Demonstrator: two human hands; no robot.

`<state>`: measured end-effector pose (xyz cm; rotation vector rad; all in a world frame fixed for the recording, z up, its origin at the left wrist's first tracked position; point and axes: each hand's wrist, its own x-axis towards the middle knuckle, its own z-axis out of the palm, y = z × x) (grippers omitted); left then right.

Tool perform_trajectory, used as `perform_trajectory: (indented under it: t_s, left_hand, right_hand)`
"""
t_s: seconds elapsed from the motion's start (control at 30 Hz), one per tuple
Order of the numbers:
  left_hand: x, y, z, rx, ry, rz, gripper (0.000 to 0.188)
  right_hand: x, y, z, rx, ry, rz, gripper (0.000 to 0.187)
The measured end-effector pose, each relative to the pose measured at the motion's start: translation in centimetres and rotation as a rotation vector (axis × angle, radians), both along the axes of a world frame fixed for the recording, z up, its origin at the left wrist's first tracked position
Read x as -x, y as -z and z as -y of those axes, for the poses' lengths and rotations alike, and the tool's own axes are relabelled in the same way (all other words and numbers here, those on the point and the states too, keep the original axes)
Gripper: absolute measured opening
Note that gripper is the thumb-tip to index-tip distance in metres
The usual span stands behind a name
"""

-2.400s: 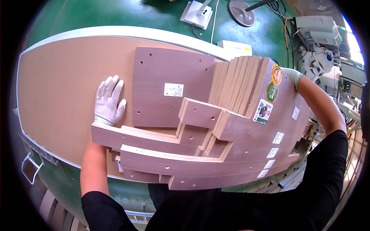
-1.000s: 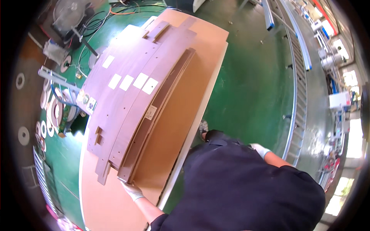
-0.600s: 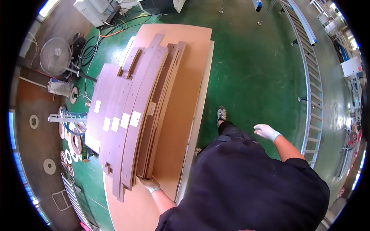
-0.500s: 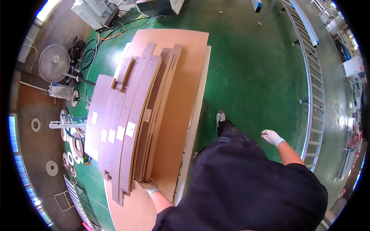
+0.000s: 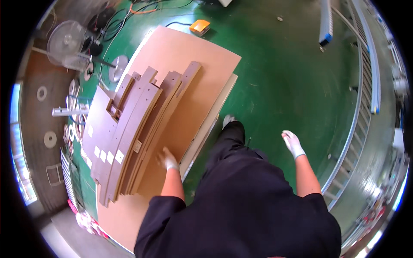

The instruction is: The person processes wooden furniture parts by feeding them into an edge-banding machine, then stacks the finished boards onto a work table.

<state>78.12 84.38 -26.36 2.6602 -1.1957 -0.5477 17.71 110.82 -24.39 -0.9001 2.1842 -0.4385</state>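
My left hand (image 5: 167,159), in a pale glove, hovers by the right side of a pile of curved brown wooden panels (image 5: 131,116). Its fingers are spread, slightly blurred, and hold nothing. Several white paper labels lie on the panels, and small drilled holes show near their ends. Beneath the pile is a wide tan board (image 5: 211,94) on top of other sheets. Away from the pile, over the green floor, hangs my right hand (image 5: 293,142), also gloved. It is empty, with its fingers loosely stretched.
A standing fan (image 5: 66,41) is at the far left, near coiled cables. An orange foot pedal cover (image 5: 200,26) lies on the floor beyond the board. Along the right runs a metal roller conveyor (image 5: 359,116). Discs and metal frames are beside the left wall.
My left hand has left the near end of the panels and moved forward along their right side. The view has turned and shifted forward; my right hand still hangs free.
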Motion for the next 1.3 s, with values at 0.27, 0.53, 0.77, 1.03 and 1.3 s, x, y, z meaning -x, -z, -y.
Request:
perform_trajectory:
  t_s: [0.27,0.53,0.77,1.03,1.3]
  left_hand:
    - [30.1,-3.3,15.4,-0.230,0.352,0.224,0.108]
    - [36.9,-1.0,20.5,-0.330,-0.106,0.185,0.125]
    - [37.6,-4.7,23.9,-0.250,-0.244,-0.057,0.098]
    - [48.3,-7.8,24.3,0.154,-0.187,-0.527,0.058]
    - [55.5,-7.2,23.4,0.443,-0.447,-0.403,0.036]
  right_hand:
    - [11.8,-2.4,17.3,0.142,-0.352,-0.004,0.042]
    - [33.0,0.9,19.5,-0.036,-0.340,-0.128,0.035]
    - [52.1,20.2,18.4,-0.005,-0.577,0.068,0.027]
    - [57.8,14.3,61.1,-0.209,-0.344,0.411,0.021]
    - [53.9,6.3,85.4,-0.054,-0.586,0.521,0.032]
